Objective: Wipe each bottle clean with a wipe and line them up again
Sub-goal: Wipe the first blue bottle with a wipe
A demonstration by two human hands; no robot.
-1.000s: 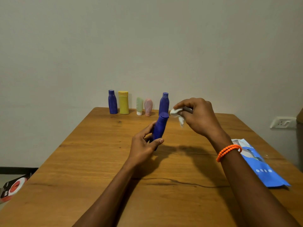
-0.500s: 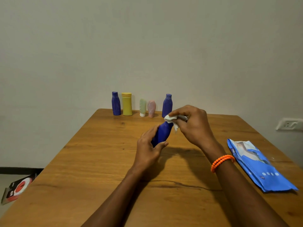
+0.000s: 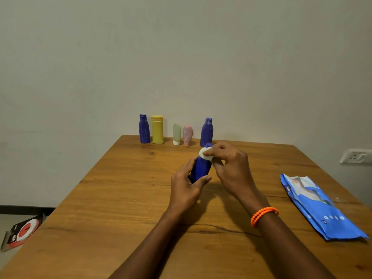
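Head view shows the blue bottle held above the middle of the wooden table, well in front of the row standing at the far edge. The left hand grips its lower body, fingers curled round the far side and thumb pressed on the near side. The bottle's long axis runs up and away from the person, leaning slightly to the right, so the cap end points toward the row and the base sits in the left palm.

The right hand comes in from the right and sits at the upper end, its fingers curled and pinching a bunched white wipe against the bottle's shoulder and neck. So the wipe lies at the top of the axis and the unwiped-looking length lies below it, toward the left hand. The right hand is the one nearer the cap; a stroke along the body would likely have to travel down that axis toward the left thumb, or the left hand would have to turn the bottle.

At the back stand a dark blue bottle, a yellow bottle, a pale green tube, a pink tube and another blue bottle, just behind the hands. A blue wipe pack lies flat to the right.
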